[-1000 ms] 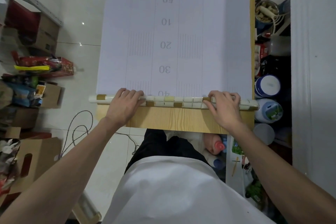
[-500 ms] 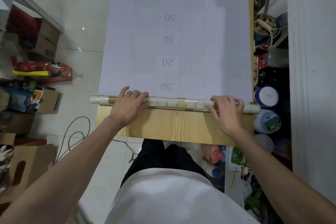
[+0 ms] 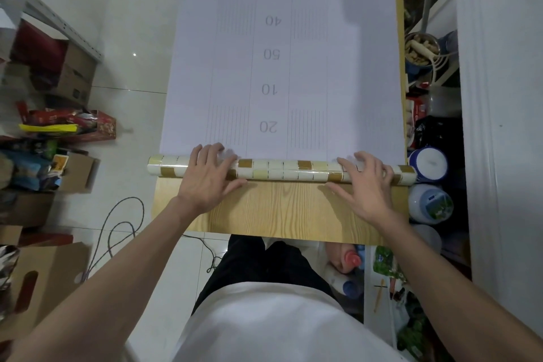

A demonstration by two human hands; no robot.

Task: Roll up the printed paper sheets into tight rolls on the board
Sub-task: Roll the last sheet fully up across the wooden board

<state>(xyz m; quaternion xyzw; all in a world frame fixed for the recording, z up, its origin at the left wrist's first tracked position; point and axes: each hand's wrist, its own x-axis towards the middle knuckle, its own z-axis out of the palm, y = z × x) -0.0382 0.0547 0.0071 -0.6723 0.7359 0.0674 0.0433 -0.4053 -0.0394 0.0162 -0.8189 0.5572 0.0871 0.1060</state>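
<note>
Across the board's (image 3: 282, 209) width, a little way in from its near edge, lies the roll (image 3: 282, 169) of printed paper. Its tile pattern faces outward, and the unrolled sheet (image 3: 293, 73) stretches flat toward the board's far end. Paper like this is light and limp when flat but stiffens once wound. It would likely spring loose or telescope sideways under uneven pressure, and its glossy face looks slippery. The sensible hold is where the hands are now — well apart, one toward each side of the board. The left hand (image 3: 208, 176) and right hand (image 3: 364, 182) both lie over the roll with fingers fairly straight, pressing down rather than clasping it. Compared with a second ago, the roll sits farther up the board — more bare wood shows on its near side, and the printed 20 rather than the 40 now lies just beyond it.
</note>
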